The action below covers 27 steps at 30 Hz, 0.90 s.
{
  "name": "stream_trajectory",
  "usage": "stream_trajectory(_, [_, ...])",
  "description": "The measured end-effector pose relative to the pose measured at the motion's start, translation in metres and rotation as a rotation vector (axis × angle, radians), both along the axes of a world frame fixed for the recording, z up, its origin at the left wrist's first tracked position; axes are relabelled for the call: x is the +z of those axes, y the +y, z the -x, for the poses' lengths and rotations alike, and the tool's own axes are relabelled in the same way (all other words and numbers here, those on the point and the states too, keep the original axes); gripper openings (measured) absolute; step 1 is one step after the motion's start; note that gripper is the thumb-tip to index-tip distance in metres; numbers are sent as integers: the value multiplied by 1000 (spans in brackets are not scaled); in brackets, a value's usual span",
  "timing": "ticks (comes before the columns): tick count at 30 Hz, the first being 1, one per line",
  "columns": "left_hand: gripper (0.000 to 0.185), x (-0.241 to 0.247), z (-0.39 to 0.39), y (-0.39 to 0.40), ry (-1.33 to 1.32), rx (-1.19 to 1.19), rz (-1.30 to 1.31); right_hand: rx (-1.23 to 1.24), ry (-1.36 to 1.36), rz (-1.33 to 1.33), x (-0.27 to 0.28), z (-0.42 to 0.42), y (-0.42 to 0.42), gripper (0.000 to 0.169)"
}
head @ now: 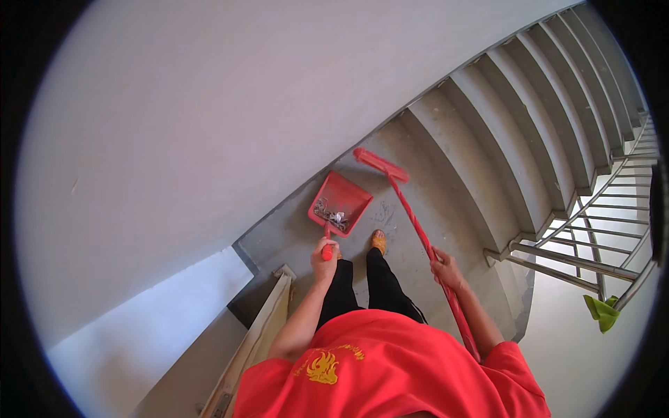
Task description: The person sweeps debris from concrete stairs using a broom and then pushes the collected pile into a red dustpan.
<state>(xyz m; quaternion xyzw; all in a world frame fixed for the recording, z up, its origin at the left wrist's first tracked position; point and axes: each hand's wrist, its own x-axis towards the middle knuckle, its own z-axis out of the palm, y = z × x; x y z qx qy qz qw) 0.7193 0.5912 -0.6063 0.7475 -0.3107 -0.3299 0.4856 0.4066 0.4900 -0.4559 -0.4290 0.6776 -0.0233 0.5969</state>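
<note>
My left hand (pixel 325 257) is closed around the short handle of a red plastic dustpan (pixel 351 194). Grey debris and a scrap of white litter (pixel 334 215) lie in the pan near its handle side. In my right hand (pixel 447 269) is the red handle of a long broom (pixel 413 217), which runs up past my arm. The broom's red head (pixel 380 164) is to the right of the dustpan, close to the wall's base; whether its bristles touch the floor I cannot tell.
Concrete stairs (pixel 502 130) rise at the right, with a metal railing (pixel 580 266) along them. A green cloth (pixel 602 312) hangs on the railing's end. A white wall (pixel 198 130) borders the landing, and an open door (pixel 256 339) stands at the lower left.
</note>
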Motion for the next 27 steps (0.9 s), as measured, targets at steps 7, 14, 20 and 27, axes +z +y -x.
stream_trajectory(7, [11,42,-15,18,108,53,-101,205,200,211,-73,-38,-16,55])
stream_trajectory(14, [12,41,-1,23,63,109,-138,770,355,453,-82,-53,27,61])
stream_trajectory(20, [10,38,-9,22,72,121,-151,440,60,-91,1,-20,44,59])
stream_trajectory(27, [8,22,-18,48,86,94,-90,279,95,31,-12,10,25,59])
